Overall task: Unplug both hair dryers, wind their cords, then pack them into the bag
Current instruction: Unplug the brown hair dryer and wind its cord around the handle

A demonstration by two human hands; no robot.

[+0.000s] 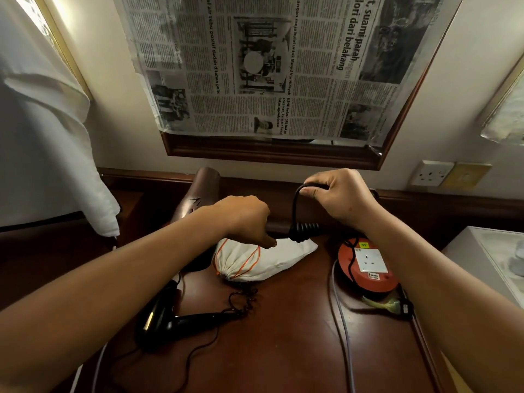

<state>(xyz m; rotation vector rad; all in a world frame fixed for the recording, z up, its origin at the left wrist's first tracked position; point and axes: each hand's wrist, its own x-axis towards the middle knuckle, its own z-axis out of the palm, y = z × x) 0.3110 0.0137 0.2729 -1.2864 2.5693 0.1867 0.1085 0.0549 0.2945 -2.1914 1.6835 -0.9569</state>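
Observation:
A brown hair dryer (202,194) is held above the back of the desk, its handle (279,226) gripped by my left hand (243,218). My right hand (340,194) pinches that dryer's black coiled cord (304,229) and lifts a loop of it above the handle. Under them lies a white drawstring bag (263,259) with orange strings, its mouth pulled together. A black hair dryer (167,319) lies on the desk at the lower left, its curly cord (243,300) loose beside the bag.
An orange extension reel (365,265) with a white socket sits to the right, its grey cable (344,321) running toward me. A wall socket (432,173) is at the right. A newspaper-covered mirror (269,66) hangs behind the wooden desk (283,350). White cloth (42,137) hangs left.

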